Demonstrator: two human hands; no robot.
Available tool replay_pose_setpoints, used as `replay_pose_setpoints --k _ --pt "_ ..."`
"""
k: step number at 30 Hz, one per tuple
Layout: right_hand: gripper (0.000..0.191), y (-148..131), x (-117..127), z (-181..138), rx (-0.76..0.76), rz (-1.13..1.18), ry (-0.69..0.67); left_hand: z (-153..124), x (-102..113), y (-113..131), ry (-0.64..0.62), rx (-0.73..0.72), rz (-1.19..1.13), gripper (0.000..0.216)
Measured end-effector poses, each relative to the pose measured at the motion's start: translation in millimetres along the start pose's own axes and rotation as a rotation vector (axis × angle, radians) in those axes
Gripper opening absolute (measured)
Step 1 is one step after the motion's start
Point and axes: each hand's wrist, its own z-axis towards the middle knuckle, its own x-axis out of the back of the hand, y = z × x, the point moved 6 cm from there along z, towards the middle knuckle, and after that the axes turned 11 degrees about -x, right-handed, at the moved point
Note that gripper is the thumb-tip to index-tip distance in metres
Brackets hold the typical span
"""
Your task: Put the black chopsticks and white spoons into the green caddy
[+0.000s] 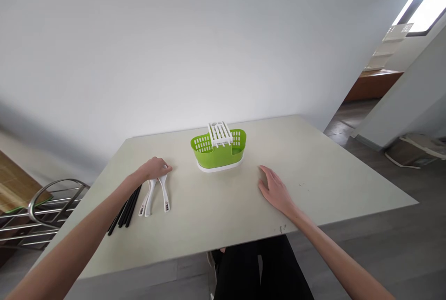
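My left hand (154,168) is closed on the head end of a white spoon (165,196), whose handle points toward me. Two more white spoons (148,199) lie just left of it, their upper ends partly hidden beneath the hand. Beside them are several black chopsticks (129,211), with their far ends covered by my forearm. My right hand (277,192) rests on the table with fingers spread, holding nothing. Between and beyond both hands stands a green slotted basket (218,157) on a white base, with a white slatted piece (220,133) across its top.
The pale table (216,216) meets a plain wall (181,58) at its far side. A metal rack (52,209) is off the table's left edge. My legs (261,267) are under the near edge. At far right, a bin-like container (411,150) sits on the floor.
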Motion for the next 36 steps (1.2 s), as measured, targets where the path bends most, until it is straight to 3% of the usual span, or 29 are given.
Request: replay_pose_setpoints --k 5,14,22,25,31,33,36 --pt "0.052 0 0 0 -0.006 -0.007 0.008 1 -13 -5 -0.058 0.072 0.054 0.051" --pt "0.052 -1 0 -1 0.021 -0.011 0.026 -2 -9 7 -0.179 0.264 0.198 0.083" --pt "0.052 -1 1 -2 -0.003 -0.016 0.006 -4 -6 23 -0.168 0.324 0.275 0.082" --pt "0.051 -2 2 -2 0.0 -0.019 0.004 -6 4 26 -0.103 0.317 0.291 0.078" --pt "0.052 0 0 -3 0.021 -0.021 0.017 -27 41 45 0.204 0.249 0.297 0.063" --pt "0.056 -4 1 -3 0.065 -0.028 0.037 -42 37 62 0.294 0.114 0.241 0.053" --pt "0.067 -21 7 -1 0.161 -0.076 0.109 -73 10 90 0.417 -0.131 0.126 0.043"
